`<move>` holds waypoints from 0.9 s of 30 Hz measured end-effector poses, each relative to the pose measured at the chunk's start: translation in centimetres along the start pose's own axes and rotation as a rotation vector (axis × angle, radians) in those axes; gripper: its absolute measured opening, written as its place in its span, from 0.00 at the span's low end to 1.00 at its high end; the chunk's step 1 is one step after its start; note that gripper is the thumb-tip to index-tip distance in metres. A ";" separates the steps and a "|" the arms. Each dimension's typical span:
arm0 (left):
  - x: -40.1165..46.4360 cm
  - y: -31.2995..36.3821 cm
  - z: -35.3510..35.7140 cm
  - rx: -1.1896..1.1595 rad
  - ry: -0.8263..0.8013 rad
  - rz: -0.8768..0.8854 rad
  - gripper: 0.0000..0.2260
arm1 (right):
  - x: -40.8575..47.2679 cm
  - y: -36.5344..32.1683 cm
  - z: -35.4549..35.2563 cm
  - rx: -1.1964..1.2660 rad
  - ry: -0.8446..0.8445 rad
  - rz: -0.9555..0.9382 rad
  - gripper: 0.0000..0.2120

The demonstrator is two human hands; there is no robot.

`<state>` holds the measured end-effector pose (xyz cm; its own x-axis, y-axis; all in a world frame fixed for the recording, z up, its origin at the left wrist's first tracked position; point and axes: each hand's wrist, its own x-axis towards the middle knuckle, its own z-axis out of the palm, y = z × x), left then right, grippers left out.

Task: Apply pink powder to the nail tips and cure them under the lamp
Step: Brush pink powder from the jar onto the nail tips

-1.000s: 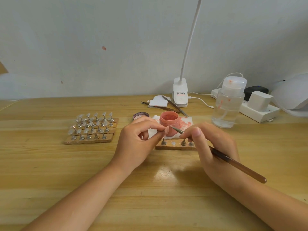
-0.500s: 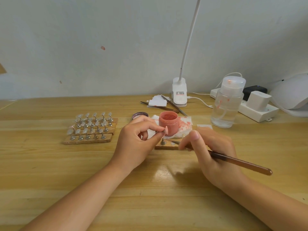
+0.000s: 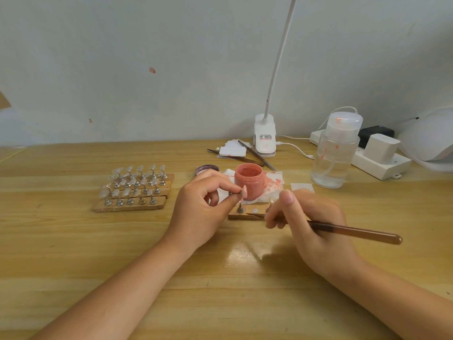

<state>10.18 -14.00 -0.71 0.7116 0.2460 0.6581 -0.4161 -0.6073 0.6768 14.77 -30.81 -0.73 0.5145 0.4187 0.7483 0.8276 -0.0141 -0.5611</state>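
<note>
Left hand (image 3: pixel 196 207) pinches a pink nail tip (image 3: pixel 244 191) on its small stand, just in front of the open pink powder jar (image 3: pixel 248 180). Right hand (image 3: pixel 311 217) grips a brush (image 3: pixel 355 233), bristle end low over the wooden holder strip (image 3: pixel 245 214) on the worktop (image 3: pixel 73 241).

The right hand (image 3: pixel 311 217) hides the wooden strip's (image 3: pixel 241 215) right end; its fingertips blur.

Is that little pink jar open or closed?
Open. The pink jar stands upright with no lid, and pink powder shows inside its mouth.
</note>
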 end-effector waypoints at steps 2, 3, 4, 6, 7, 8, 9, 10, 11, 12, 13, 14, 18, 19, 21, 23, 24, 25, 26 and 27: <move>0.0 0.0 0.0 0.003 -0.007 -0.002 0.10 | 0.1 -0.2 0.1 -0.016 0.048 -0.012 0.23; 0.0 0.0 0.0 0.008 -0.011 0.001 0.09 | 0.3 -0.4 0.1 -0.021 0.063 -0.018 0.19; 0.0 0.0 0.0 0.012 -0.014 0.005 0.09 | 0.4 -0.4 0.2 -0.020 0.062 -0.019 0.16; 0.0 0.0 0.0 0.014 -0.016 0.006 0.10 | 0.2 -0.2 0.2 0.000 0.035 -0.002 0.20; 0.1 0.0 0.0 0.012 -0.015 0.004 0.11 | 0.1 0.0 0.2 0.021 0.023 0.013 0.23; 0.1 0.0 0.0 0.011 -0.014 0.003 0.11 | 0.0 0.0 0.1 0.036 0.024 0.015 0.26; 0.1 0.0 -0.1 0.012 -0.016 0.005 0.11 | 0.0 0.0 0.1 0.035 0.039 0.004 0.27; 0.1 0.0 -0.1 0.014 -0.019 0.010 0.11 | 0.1 -0.1 0.1 0.018 0.057 -0.009 0.25; 0.1 0.0 -0.1 0.015 -0.022 0.017 0.11 | 0.3 -0.3 0.2 -0.001 0.067 -0.017 0.22; 0.0 0.0 -0.1 0.013 -0.024 0.022 0.11 | 0.4 -0.3 0.2 -0.016 0.063 -0.019 0.18; 0.0 -0.1 -0.1 0.008 -0.023 0.024 0.11 | 0.4 -0.3 0.2 -0.018 0.051 -0.014 0.17; 0.0 -0.1 -0.1 0.001 -0.021 0.022 0.11 | 0.3 -0.1 0.2 -0.003 0.035 0.001 0.20; 0.1 0.0 0.0 0.002 -0.015 0.001 0.12 | 0.0 0.0 0.1 0.056 0.032 0.015 0.26; 0.1 0.0 0.0 0.007 -0.018 0.003 0.11 | 0.2 -0.1 0.1 0.042 0.047 0.004 0.23; 0.1 0.1 -0.1 0.011 -0.024 0.007 0.10 | 0.4 -0.2 0.1 0.026 0.047 0.002 0.19; 0.1 0.1 -0.1 0.007 -0.019 0.004 0.10 | 0.1 0.0 0.2 0.070 0.007 0.045 0.23; 0.1 0.2 0.0 0.009 -0.013 0.003 0.09 | -0.1 0.1 0.1 0.106 -0.015 0.064 0.26; 0.1 0.3 0.0 0.010 -0.012 0.005 0.07 | -0.2 0.1 0.1 0.127 -0.021 0.068 0.27; 0.0 0.4 0.0 0.010 -0.016 0.005 0.06 | -0.3 0.2 0.1 0.126 -0.007 0.057 0.27; 0.0 0.5 -0.1 0.008 -0.024 0.005 0.05 | -0.3 0.2 0.0 0.106 0.022 0.042 0.25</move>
<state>9.93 -14.25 -0.32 0.7229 0.2253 0.6532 -0.4147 -0.6148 0.6709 14.78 -30.93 -1.02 0.5538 0.3996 0.7305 0.7775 0.0659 -0.6255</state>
